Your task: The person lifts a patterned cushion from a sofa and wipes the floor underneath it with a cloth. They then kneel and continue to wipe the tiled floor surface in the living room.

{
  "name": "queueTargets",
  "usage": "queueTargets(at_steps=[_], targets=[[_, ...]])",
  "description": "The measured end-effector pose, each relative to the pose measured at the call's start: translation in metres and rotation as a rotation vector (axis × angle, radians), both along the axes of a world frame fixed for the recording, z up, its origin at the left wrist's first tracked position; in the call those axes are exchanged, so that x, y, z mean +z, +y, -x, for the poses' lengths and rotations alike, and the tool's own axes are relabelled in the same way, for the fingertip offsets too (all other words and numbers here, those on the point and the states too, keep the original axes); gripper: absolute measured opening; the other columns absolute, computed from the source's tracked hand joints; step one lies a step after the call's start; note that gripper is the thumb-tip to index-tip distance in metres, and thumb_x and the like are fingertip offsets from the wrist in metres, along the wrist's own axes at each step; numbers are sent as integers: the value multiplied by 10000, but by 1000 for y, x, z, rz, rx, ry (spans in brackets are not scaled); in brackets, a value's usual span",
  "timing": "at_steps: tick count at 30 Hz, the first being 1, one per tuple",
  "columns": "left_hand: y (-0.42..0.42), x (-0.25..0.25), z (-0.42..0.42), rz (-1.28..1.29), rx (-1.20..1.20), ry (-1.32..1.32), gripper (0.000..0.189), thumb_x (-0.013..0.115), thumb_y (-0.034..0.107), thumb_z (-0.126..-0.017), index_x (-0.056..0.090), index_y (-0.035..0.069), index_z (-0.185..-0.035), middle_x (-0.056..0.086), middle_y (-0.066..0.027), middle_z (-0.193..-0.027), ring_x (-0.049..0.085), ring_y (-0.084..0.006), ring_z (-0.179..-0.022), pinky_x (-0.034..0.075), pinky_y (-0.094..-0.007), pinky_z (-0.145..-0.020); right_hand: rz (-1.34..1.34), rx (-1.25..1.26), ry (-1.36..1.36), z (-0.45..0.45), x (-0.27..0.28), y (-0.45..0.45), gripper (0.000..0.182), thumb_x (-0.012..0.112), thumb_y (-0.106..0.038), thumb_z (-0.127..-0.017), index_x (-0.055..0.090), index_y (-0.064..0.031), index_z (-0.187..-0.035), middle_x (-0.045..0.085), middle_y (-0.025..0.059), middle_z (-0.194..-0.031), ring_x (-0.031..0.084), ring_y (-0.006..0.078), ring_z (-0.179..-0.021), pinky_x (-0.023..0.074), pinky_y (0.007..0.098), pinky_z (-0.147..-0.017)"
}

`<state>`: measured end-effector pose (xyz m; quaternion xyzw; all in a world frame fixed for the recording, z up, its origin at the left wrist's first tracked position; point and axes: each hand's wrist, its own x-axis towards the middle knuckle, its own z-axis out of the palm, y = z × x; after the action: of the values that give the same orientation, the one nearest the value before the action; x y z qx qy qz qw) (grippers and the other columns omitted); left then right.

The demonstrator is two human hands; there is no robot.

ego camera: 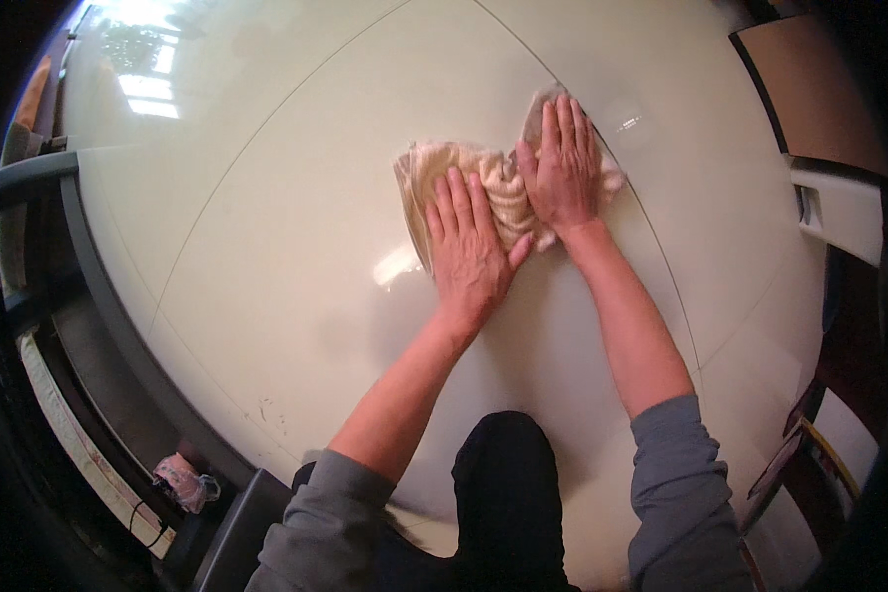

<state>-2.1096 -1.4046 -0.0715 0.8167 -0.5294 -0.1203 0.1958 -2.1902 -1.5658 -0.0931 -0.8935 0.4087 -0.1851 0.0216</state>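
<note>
A crumpled beige cloth (514, 196) lies on the glossy cream tiled floor (303, 244). My left hand (470, 244) rests flat on its left part, fingers spread a little and thumb out to the side. Higher up and to the right, my right hand (562, 166) presses flat on the cloth's greyish right part, fingers stretched out. Folds bunch up between the two hands. Both palms are hidden against the fabric, and neither hand has its fingers closed around it.
Dark grey furniture frame (111, 296) runs along the left, with a pink plastic-wrapped bundle (185, 481) low in it. A brown-fronted cabinet (814, 89) stands at upper right. White and dark items (806, 473) sit lower right. My dark-clothed knee (510, 481) is below my hands.
</note>
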Motion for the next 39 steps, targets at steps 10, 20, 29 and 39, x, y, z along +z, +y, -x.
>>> queueTargets(at_steps=[10,20,29,39], targets=[[-44,-19,-40,95,65,-130,1039,653,604,-900,254,-95,-1557,225,-310,-1633,176,-451,-1538,135,-555,-1249,92,136,-62,-52,-25,-58,649,542,-398,-998,462,37,-1473,435,240,-1553,365,373,-1473,251,517,-1226],[-59,-79,-49,266,64,-348,1067,644,647,-877,293,-118,-1531,291,-314,-1608,218,-452,-1525,140,-528,-1254,164,208,-187,-76,-64,-82,617,475,-342,-972,491,84,-1417,461,286,-1514,401,386,-1445,275,471,-1230],[-8,-135,27,275,79,-428,1076,572,707,-890,302,-114,-1531,275,-307,-1620,202,-448,-1530,130,-521,-1256,188,290,-200,0,-107,-32,580,465,-333,-993,506,63,-1414,505,276,-1481,451,393,-1410,306,463,-1218],[163,-233,167,293,157,-273,1058,592,626,-910,256,-175,-1515,243,-336,-1619,157,-451,-1544,88,-526,-1265,221,466,-75,109,-212,133,599,468,-307,-996,469,61,-1468,455,263,-1536,413,377,-1450,279,468,-1234]])
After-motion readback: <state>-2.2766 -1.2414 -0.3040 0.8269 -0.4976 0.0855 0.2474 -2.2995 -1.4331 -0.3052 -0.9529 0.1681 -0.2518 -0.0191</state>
